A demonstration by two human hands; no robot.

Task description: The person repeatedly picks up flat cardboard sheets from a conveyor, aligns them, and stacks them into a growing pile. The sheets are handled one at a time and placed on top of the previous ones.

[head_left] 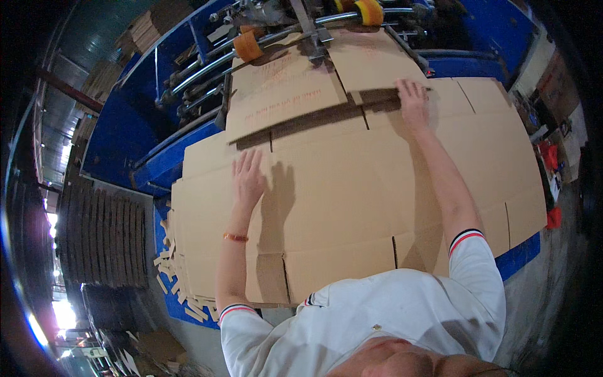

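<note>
1. From my remote seat, the printed cardboard sheet (286,88) is at 12 o'clock, near an orange roller (248,47); the plain cardboard sheet (333,182) lies flat in the centre.
2. At 9 o'clock, the left hand (249,179) is spread above the plain sheet, holding nothing.
3. At 2 o'clock, the right hand (414,107) has fingers extended beside the printed sheet's near edge; gripping or not, I cannot tell.
4. I judge both sheets light, rather stiff, easily creased; the side edges should give best hold.

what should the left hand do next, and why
Perhaps move the left hand forward to the near edge of the printed cardboard sheet: it is short of that edge, over the slotted cardboard sheet, while the right hand is by the edge's right end.
</note>
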